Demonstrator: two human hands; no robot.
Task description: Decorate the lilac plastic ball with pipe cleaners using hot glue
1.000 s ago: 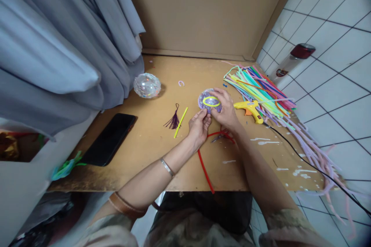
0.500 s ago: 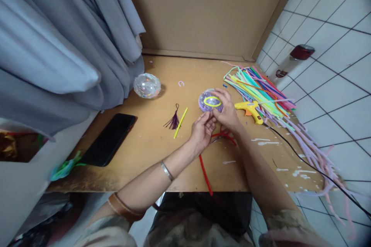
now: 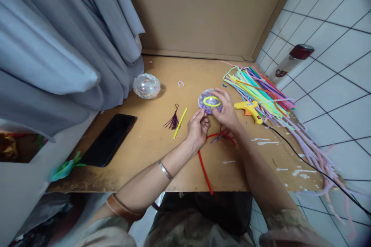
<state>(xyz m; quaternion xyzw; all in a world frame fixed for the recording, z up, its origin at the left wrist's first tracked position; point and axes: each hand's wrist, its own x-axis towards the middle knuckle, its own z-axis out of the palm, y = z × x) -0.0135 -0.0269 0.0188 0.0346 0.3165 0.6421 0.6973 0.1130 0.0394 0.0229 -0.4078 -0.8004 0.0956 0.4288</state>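
Note:
A small round purple piece with a yellow oval ring on top rests at the middle right of the table. My right hand is closed around its right side, thumb at the near edge and fingers over the far edge. At its near left rim, my left hand has thumb and forefinger pinched together; whether anything small is between them is too small to tell. Red pipe cleaners and what looks like pliers lie below the hands. A dark purple tassel and a short yellow strip lie to the left.
A clear bowl-like ball stands at the back left, a black phone nearer. On the right lie a yellow glue gun with its cord and a heap of coloured pipe cleaners. A bottle stands by the tiled wall.
My left hand has shifted slightly left along the near rim of the purple piece, away from my right thumb. My right hand stays on the piece.

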